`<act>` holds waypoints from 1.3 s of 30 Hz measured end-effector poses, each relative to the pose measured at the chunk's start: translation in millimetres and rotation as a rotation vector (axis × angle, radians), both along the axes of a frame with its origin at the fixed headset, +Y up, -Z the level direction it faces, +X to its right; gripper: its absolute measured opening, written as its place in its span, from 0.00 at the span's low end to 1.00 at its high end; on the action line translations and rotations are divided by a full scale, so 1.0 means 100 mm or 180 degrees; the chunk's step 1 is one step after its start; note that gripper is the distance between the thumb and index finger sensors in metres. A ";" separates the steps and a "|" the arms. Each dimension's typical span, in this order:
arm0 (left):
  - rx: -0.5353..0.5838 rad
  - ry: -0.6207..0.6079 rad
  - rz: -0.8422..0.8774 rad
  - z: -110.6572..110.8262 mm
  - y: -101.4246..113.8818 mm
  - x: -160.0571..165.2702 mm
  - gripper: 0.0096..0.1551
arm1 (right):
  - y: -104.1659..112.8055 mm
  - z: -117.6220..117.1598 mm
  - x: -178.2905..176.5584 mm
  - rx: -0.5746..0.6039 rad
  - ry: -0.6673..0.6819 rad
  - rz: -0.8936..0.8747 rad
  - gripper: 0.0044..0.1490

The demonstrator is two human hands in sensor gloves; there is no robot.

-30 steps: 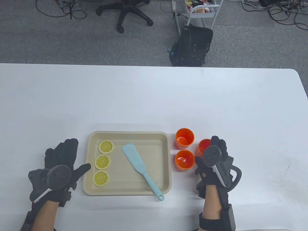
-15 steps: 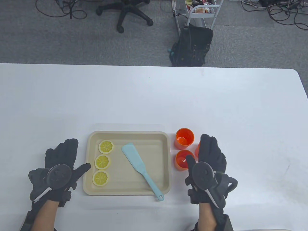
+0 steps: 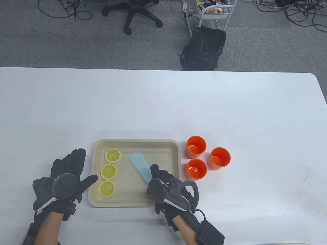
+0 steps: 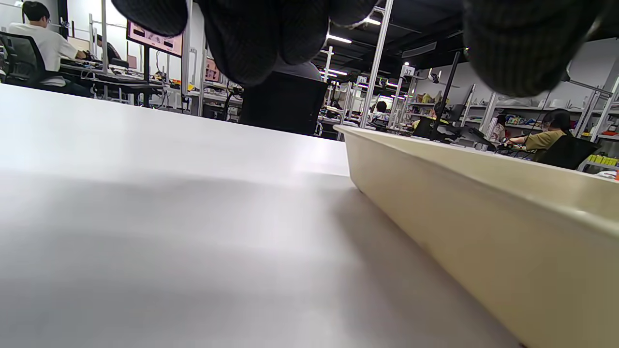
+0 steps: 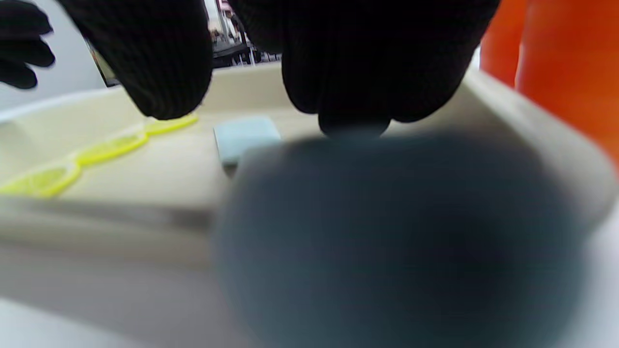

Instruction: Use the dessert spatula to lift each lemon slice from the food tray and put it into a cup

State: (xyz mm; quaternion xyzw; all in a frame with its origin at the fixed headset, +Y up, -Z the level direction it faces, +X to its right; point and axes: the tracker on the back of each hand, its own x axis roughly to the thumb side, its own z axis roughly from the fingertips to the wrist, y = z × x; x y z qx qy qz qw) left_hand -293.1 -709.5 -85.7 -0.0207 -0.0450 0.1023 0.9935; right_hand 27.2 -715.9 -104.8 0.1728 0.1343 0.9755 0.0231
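Note:
Three yellow lemon slices (image 3: 109, 172) lie in a column at the left of the beige food tray (image 3: 135, 141). The light blue dessert spatula (image 3: 139, 164) lies slantwise in the tray, blade flat on its floor. My right hand (image 3: 157, 176) covers its handle, fingers curled over it. In the right wrist view the handle is a blurred blob below my fingertips (image 5: 353, 96), with the blade (image 5: 244, 135) and slices (image 5: 111, 145) beyond. My left hand (image 3: 76, 168) rests flat on the table left of the tray, thumb near its edge, holding nothing. Three orange cups (image 3: 196, 146) (image 3: 220, 157) (image 3: 196, 169) stand right of the tray.
The white table (image 3: 163, 102) reaches far behind the tray and to the right of the cups. A black bag (image 3: 204, 48), a cart and an office chair stand on the floor beyond its far edge. The left wrist view shows the tray's outer wall (image 4: 459, 217).
My right hand has left the cups, swung left and toward me, and come down on the spatula handle. The spatula, slices and cups lie as before. My left hand barely shifted.

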 end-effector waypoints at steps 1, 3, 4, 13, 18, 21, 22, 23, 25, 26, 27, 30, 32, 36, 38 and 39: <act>-0.0011 -0.0003 0.0002 0.00 0.00 0.00 0.63 | -0.01 0.00 -0.01 -0.0030 0.0009 0.0022 0.50; -0.0064 -0.0025 -0.0005 -0.01 -0.02 0.01 0.62 | -0.06 0.00 -0.05 -0.0038 0.0033 0.0063 0.48; -0.0078 -0.0031 -0.0010 -0.01 -0.02 0.02 0.62 | -0.08 0.00 -0.06 -0.0076 0.0029 0.0121 0.48; -0.0120 -0.0061 -0.0002 -0.02 -0.05 0.03 0.61 | -0.23 -0.01 -0.11 -0.0370 -0.0358 0.0529 0.48; -0.0061 -0.0072 0.0239 -0.04 -0.06 0.02 0.59 | -0.19 -0.02 -0.11 -0.0273 -0.0462 0.0470 0.42; -0.0149 0.0010 0.0472 -0.06 -0.09 0.00 0.58 | -0.12 0.01 -0.11 0.0027 -0.0475 0.0507 0.40; -0.0177 0.0045 0.0539 -0.06 -0.10 -0.01 0.58 | -0.10 0.02 -0.11 0.0129 -0.0470 0.0524 0.40; -0.0212 0.0138 0.0655 -0.07 -0.13 -0.02 0.57 | -0.08 0.04 -0.12 0.0244 -0.0465 0.0514 0.40; -0.0316 0.0279 0.0821 -0.08 -0.17 -0.05 0.57 | -0.05 0.05 -0.13 0.0362 -0.0433 0.0474 0.39; -0.0402 0.0341 0.0882 -0.09 -0.20 -0.05 0.56 | -0.04 0.06 -0.13 0.0405 -0.0413 0.0458 0.39; -0.0465 0.0380 0.0899 -0.09 -0.22 -0.05 0.55 | -0.04 0.06 -0.14 0.0426 -0.0402 0.0455 0.39; -0.0663 0.0497 0.0913 -0.11 -0.27 -0.05 0.55 | -0.01 0.07 -0.14 0.0502 -0.0366 0.0408 0.38; -0.0763 0.0532 0.0974 -0.11 -0.30 -0.05 0.54 | -0.01 0.08 -0.15 0.0524 -0.0350 0.0372 0.38; -0.0897 0.0450 0.1189 -0.13 -0.35 -0.03 0.52 | 0.00 0.10 -0.15 0.0581 -0.0324 0.0324 0.37; -0.0911 0.0446 0.1062 -0.14 -0.35 -0.02 0.50 | 0.01 0.09 -0.15 0.0557 -0.0319 0.0269 0.37; -0.0912 0.0430 0.1054 -0.15 -0.35 -0.02 0.49 | 0.01 0.09 -0.15 0.0536 -0.0321 0.0270 0.37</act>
